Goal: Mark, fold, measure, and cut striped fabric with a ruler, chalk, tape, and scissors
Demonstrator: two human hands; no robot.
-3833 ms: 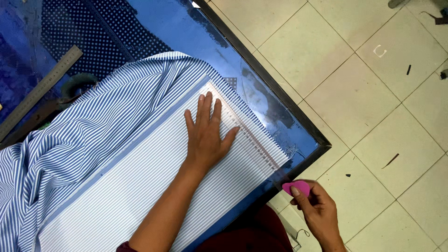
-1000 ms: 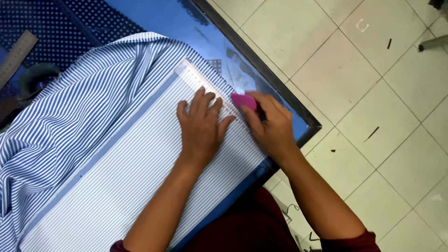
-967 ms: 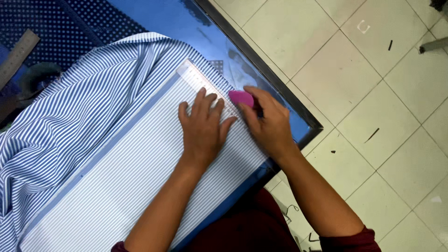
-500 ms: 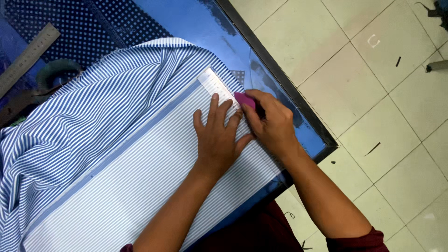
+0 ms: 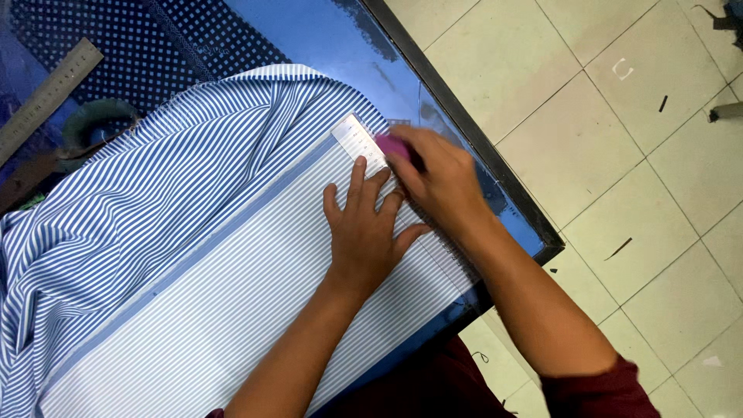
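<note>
Blue-and-white striped fabric [image 5: 155, 232] lies spread over a blue table [image 5: 325, 39]. A clear plastic ruler [image 5: 352, 138] rests along the fabric's right edge. My left hand [image 5: 364, 232] presses flat on the ruler and fabric, fingers spread. My right hand [image 5: 437, 182] grips a pink piece of tailor's chalk [image 5: 391, 145] and holds it against the ruler's edge near its far end. My right forearm crosses the table's corner.
A metal ruler [image 5: 46, 97] and a dark round object [image 5: 97, 124] lie at the far left on dotted navy cloth [image 5: 193, 39]. The table's dark edge [image 5: 464, 131] runs diagonally; beige floor tiles [image 5: 619, 155] lie to the right.
My right hand came up from beside the table with the pink chalk and has slid along the ruler's edge toward its far end. My left hand stays pressed on the ruler.
</note>
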